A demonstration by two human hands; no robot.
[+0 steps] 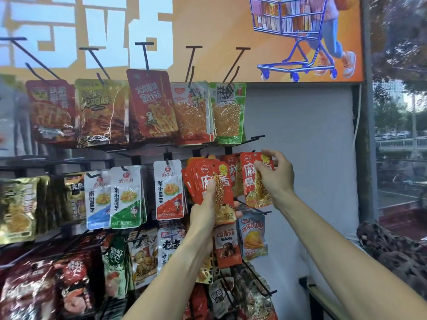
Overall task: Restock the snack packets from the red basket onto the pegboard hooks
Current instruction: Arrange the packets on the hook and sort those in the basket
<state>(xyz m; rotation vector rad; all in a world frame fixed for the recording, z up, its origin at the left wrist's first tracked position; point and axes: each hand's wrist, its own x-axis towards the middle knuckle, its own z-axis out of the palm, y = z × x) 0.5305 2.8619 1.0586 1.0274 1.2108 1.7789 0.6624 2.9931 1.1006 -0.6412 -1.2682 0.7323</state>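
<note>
My left hand (204,210) grips a fanned stack of red snack packets (208,181) from below, thumb across the front one. My right hand (275,174) pinches a single red snack packet (253,181) near its top corner, holding it up against the right end of the middle hook row, just in front of matching red packets (233,172) hanging there. A bare hook (257,137) sticks out just above. The pegboard rack (138,158) fills the left and centre of the view. The red basket is out of sight.
Rows of packets hang all over the rack: orange and green ones (208,112) above, white ones (169,188) to the left, brown and blue ones (251,236) below. Long bare hooks (258,280) jut out at lower right. A white wall (312,158) stands right of the rack.
</note>
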